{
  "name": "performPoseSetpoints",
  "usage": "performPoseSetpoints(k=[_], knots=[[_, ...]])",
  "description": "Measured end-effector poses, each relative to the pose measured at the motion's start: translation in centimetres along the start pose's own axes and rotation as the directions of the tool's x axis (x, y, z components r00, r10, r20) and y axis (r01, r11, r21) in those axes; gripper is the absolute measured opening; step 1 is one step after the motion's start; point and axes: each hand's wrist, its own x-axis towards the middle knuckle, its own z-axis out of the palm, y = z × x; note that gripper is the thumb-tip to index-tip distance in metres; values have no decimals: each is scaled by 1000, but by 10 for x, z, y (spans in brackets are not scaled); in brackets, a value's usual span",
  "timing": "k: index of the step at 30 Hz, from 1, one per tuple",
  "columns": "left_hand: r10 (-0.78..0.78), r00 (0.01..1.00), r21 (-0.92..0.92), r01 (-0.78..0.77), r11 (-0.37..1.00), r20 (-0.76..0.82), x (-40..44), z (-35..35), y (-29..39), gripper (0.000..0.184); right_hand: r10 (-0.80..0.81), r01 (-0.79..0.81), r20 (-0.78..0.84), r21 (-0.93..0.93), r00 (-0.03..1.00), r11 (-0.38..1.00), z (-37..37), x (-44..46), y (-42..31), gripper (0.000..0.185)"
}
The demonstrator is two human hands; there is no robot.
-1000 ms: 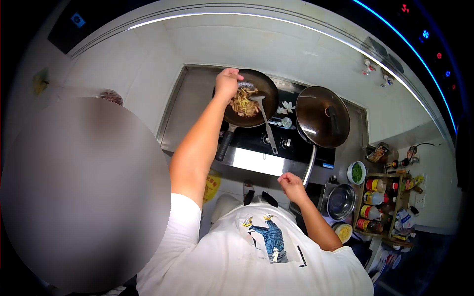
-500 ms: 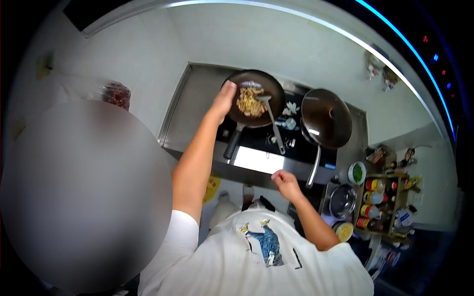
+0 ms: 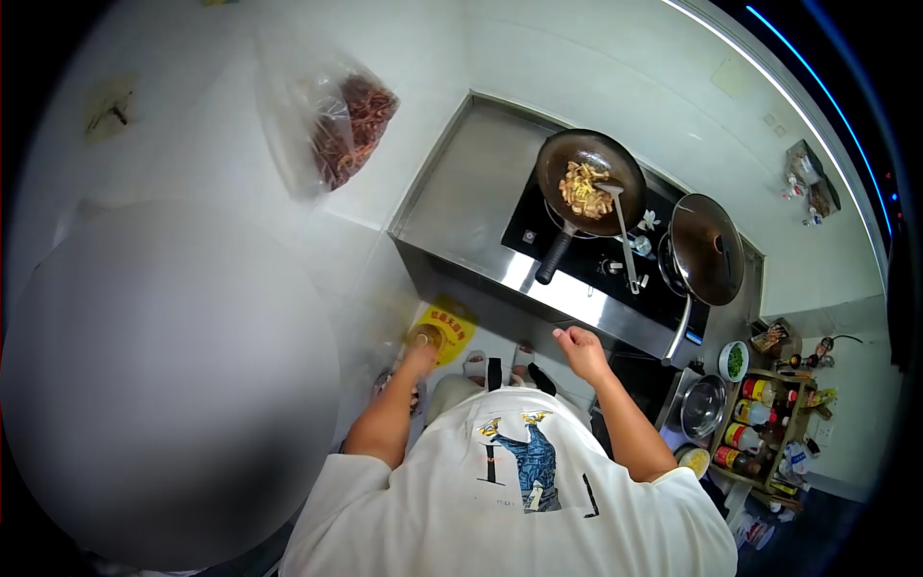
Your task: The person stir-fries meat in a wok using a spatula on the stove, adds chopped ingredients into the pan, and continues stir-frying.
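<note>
My left hand (image 3: 420, 360) is down low at the left, against a round amber bottle-like thing (image 3: 425, 337) in front of a yellow sheet or label with red writing (image 3: 452, 325). Its fingers are blurred, so their grip is unclear. In front of the stove edge, my right hand (image 3: 583, 352) is loosely curled with nothing visible in it. A frying pan (image 3: 620, 163) on the left burner holds browned food pieces (image 3: 584, 190). A grey spatula (image 3: 625, 240) rests in it, its handle slanting over the cooktop.
A lidded pan (image 3: 707, 248) stands on the right burner. Further right are a bowl of chopped greens (image 3: 734, 361), a glass bowl (image 3: 704, 406), a yellow-filled bowl (image 3: 693, 460) and a rack of bottles (image 3: 748, 438). A plastic bag of dark red food (image 3: 354, 133) hangs on the left wall.
My left hand has moved from beside the frying pan down to the low left, by the amber thing. My right hand stays curled near the stove edge. The view has shifted leftward.
</note>
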Motion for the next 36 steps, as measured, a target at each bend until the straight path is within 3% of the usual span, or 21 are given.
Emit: performPoseSetpoints(k=[2,4,6,10,12,14,15,16,18,19,20,21,22,23,24,25,26,27,31,32,36], knots=[[43,991,378,-88,922,127,-69,61,-22,11,-2,2,1,-15,1000,1000,10,3,1,46],[-174,926,119,141,983,335,-119,81,-22,21,-8,8,-7,-32,1000,999,17,9,9,50],[-210,886,-132,286,949,415,-161,90,-22,25,105,-105,51,-11,993,994,29,16,40,52],[-90,943,24,86,996,320,-185,117,-43,25,161,-170,-69,-171,985,970,59,20,157,48],[-338,897,-104,380,919,284,-175,78,-18,23,245,-249,-47,-239,968,939,63,13,225,45],[-457,874,-417,482,771,166,-151,58,-9,27,-109,89,14,-681,994,726,75,9,305,38],[-502,864,-576,432,694,42,-139,49,-4,29,-97,82,16,-682,995,727,71,2,297,38],[-554,829,-712,348,610,-70,-124,39,0,31,110,-72,21,-630,994,773,60,-5,274,35],[-586,774,-917,380,123,242,-105,-3,23,32,564,-515,41,-355,825,780,41,-17,204,25],[-572,782,-912,388,135,248,-95,-9,25,32,578,-534,31,-346,815,771,41,-16,216,25],[-562,800,-920,356,164,210,-86,-14,27,28,244,-95,149,-639,958,763,45,-9,230,20],[-551,817,-927,321,192,169,-78,-20,28,26,-64,350,373,-783,926,515,52,-2,249,16],[-530,833,-916,325,237,159,-75,-27,32,24,-56,334,360,-785,931,522,63,3,261,16],[-522,838,-912,328,248,160,-71,-27,30,24,-12,124,203,-549,979,827,71,6,261,12],[-509,843,-897,348,272,173,-67,-26,27,24,43,11,133,-381,990,924,76,5,263,11],[-498,846,-881,370,294,189,-65,-24,24,23,98,-86,61,-185,993,979,78,3,255,10],[-491,849,-877,374,302,193,-65,-22,22,23,296,-297,44,27,954,954,71,-3,222,9],[-488,848,-872,385,303,205,-66,-20,20,23,479,-481,70,237,875,844,63,-10,195,10],[-516,815,-852,447,273,263,-78,3,5,23,519,-523,96,287,850,803,58,-22,202,10],[-513,817,-851,447,276,263,-82,9,1,23,366,-370,58,163,929,915,68,-20,247,9],[-485,823,-850,458,262,294,-99,19,2,23,59,-61,-77,-17,995,998,82,-25,307,14]])
